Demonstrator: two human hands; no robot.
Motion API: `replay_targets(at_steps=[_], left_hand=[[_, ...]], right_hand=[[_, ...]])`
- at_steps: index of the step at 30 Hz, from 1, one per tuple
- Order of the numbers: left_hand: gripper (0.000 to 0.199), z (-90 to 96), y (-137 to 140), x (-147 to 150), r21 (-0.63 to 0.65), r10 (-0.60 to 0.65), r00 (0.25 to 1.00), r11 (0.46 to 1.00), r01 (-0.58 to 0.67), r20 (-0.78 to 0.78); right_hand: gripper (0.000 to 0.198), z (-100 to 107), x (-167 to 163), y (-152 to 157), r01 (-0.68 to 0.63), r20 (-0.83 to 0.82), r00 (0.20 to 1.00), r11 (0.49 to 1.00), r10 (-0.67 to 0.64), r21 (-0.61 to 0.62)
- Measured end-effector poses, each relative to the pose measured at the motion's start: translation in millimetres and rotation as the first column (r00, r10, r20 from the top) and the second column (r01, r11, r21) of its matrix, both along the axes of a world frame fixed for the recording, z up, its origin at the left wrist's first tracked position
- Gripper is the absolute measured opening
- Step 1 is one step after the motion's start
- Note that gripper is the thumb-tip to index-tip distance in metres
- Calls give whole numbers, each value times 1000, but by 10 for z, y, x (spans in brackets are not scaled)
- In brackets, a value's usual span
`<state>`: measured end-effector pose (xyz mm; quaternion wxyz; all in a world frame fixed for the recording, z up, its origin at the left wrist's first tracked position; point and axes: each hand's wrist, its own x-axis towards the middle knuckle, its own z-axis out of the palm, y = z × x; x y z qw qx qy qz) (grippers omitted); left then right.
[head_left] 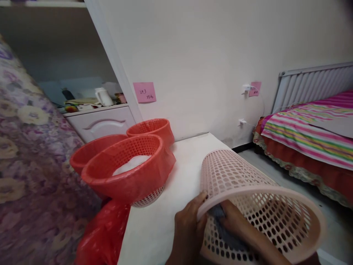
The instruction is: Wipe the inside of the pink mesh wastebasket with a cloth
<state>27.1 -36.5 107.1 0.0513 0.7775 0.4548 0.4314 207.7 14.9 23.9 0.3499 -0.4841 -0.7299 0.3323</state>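
Observation:
A pale pink perforated plastic basket (228, 169) lies tipped on its side on the white table, its open mouth facing me. My left hand (190, 224) grips the rim at the near left, thumb and fingers closed round it. Inside the mouth, my right hand (231, 217) is closed on a dark grey cloth (224, 230), which presses against the inner wall near that rim. Part of the cloth and the right fingertips are hidden by the rim and my forearm.
Red-lined baskets (124, 187) stand at the table's left, one with white material inside. A red plastic bag (103, 232) hangs beside the white table (154, 224). A floral curtain (35, 176) is at far left, a bed (311, 136) at right. Pink notes (144, 92) are on the wall.

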Motion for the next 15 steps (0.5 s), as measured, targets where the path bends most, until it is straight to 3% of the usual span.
replay_targets(at_steps=[4, 8, 10, 12, 15], left_hand=[[42, 76, 43, -11, -50, 40, 999, 998, -39, 19], [42, 61, 39, -8, -71, 43, 999, 997, -42, 10], [46, 34, 21, -3, -103, 61, 998, 993, -60, 2], [50, 12, 0, 7, -115, 59, 998, 992, -60, -16], [55, 4, -30, 48, -66, 28, 998, 997, -32, -50]], right_hand=[[49, -46, 98, -466, -252, -67, 966, 966, 248, -63], [31, 123, 160, -658, -306, -104, 950, 943, 294, -128], [31, 208, 198, -628, -315, -127, 946, 939, 299, -134], [43, 228, 253, -504, -277, -130, 956, 956, 264, -100], [58, 109, 368, -156, -40, -37, 998, 999, 40, -1]])
